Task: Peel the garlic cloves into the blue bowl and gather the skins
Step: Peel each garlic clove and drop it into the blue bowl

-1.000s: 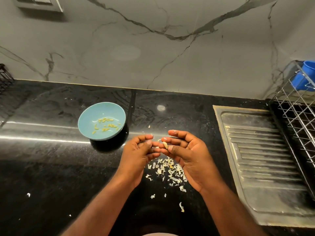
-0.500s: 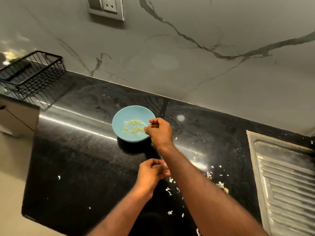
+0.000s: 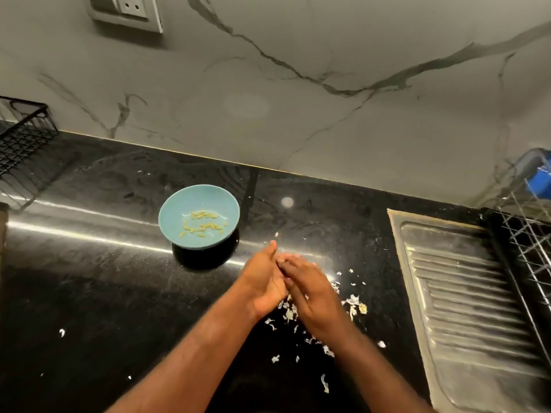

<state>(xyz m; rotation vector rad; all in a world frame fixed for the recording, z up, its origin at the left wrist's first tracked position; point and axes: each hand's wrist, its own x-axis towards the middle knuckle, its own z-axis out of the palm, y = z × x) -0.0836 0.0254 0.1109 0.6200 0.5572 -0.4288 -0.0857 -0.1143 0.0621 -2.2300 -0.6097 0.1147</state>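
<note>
The blue bowl (image 3: 179, 208) stands on the black counter and holds several small yellowish peeled garlic cloves (image 3: 202, 223). To its lower right, my left hand (image 3: 262, 281) and my right hand (image 3: 310, 296) are pressed together, palm against palm, with fingers mostly straight, above the counter. Motion blur hides whether anything lies between the palms. White garlic skins (image 3: 353, 302) lie scattered on the counter under and to the right of my hands, with more flakes (image 3: 275, 358) nearer to me.
A steel sink drainboard (image 3: 465, 293) fills the right side. A wire dish rack (image 3: 533, 242) with a blue item (image 3: 539, 181) stands at the far right. A black wire basket (image 3: 21, 135) sits at the far left. A marble wall with a socket (image 3: 131, 10) rises behind.
My right hand has come back from the bowl and now meets my left hand palm to palm over the skins. The view has shifted right.
</note>
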